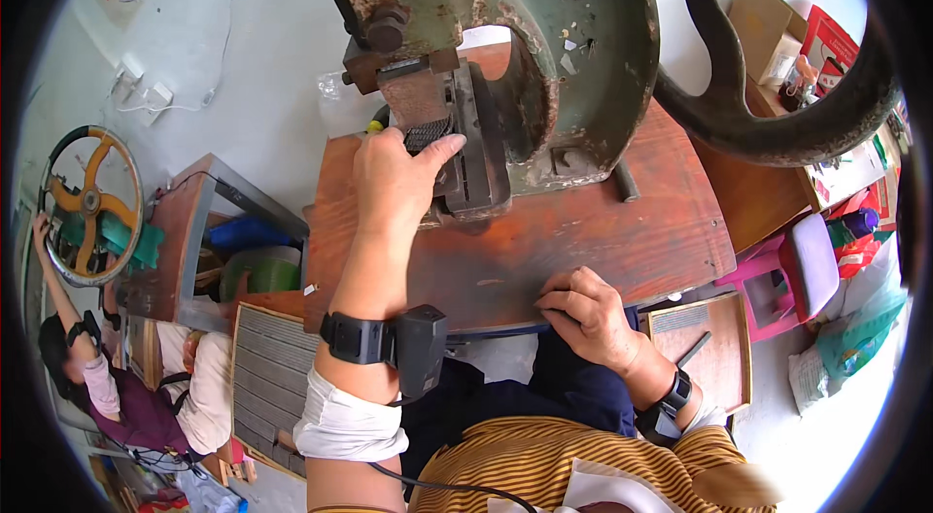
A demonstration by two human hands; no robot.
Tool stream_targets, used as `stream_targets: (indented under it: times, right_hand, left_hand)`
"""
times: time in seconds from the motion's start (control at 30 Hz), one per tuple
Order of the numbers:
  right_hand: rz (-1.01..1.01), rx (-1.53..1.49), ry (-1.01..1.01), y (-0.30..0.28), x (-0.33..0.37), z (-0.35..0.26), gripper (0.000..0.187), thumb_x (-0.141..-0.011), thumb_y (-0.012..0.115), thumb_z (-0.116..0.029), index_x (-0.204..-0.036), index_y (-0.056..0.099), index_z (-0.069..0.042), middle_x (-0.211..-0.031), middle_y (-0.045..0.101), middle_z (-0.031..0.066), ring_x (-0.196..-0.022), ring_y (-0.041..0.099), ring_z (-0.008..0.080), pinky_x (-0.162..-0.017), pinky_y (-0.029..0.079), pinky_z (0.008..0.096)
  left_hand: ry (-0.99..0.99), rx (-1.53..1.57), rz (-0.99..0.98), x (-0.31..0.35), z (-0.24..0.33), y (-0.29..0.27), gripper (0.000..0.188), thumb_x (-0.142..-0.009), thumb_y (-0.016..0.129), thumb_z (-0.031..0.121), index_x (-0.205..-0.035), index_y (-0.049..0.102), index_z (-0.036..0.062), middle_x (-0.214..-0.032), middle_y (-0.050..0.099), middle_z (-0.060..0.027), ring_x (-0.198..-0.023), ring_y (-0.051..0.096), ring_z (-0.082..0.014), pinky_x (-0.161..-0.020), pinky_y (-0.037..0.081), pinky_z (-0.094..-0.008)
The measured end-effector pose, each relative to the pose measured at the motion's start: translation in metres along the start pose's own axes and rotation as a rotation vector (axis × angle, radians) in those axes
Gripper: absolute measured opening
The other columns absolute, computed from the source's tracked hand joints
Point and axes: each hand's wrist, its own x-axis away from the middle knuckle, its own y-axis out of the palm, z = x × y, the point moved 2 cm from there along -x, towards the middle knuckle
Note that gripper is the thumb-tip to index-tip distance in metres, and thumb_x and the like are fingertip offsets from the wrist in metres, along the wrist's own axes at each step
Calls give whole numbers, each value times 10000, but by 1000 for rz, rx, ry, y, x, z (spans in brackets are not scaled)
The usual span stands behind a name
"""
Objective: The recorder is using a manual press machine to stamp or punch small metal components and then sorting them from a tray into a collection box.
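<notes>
- Our left hand (394,185) reaches forward over the tabletop (603,241), fingers pinched on a small dark ribbed piece (428,135) that sits at the mouth of the press (505,76), right under its rusty block.
- Our right hand (583,314) is well apart from that piece; it rests at the near edge of the tabletop with the fingers curled loosely down on the wood, and we cannot tell whether anything lies beneath them.
- The ribbed piece looks dark grey, short and finely grooved across its face; our fingertips cover its lower part, so its full shape stays hidden.
- The press is a heavy cast machine with flaking green paint and rust, bolt heads on its upper arm and a dark slotted block (476,158) just right of our left hand.
- A big dark flywheel (777,115) curves across the upper right, blocking our view past it.
- A black wrist device (389,343) is strapped to our left forearm, and a darker band (671,396) to the right wrist.
- Below the tabletop, at left, lies a grey ribbed board (267,367); at right, a wooden tray (719,348) and a pink stool (787,270).
- Far left, another person (117,396) reaches up toward a yellow-spoked wheel (89,204).
</notes>
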Motion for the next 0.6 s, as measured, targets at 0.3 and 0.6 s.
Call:
stream_targets:
  times: [0.3, 0.6]
  right_hand:
    - [104, -58, 13, -8, -45, -8, 188, -721, 688, 14, -894, 624, -24, -906, 595, 120, -776, 586, 312, -671, 492, 386]
    - [182, 133, 187, 23, -170, 20, 353, -633, 794, -177, -878, 601, -12, -857, 612, 173, -817, 616, 350, -702, 497, 412]
  left_hand:
    - [288, 83, -57, 2, -49, -5, 718, -617, 827, 427, -1094, 608, -63, -1168, 546, -173, -1152, 473, -273, -949, 404, -381]
    - [244, -283, -208, 20, -33, 2, 1204, -406, 876, 498, -1384, 352, 30, -1436, 294, -164, -1357, 208, -353, -966, 234, -682]
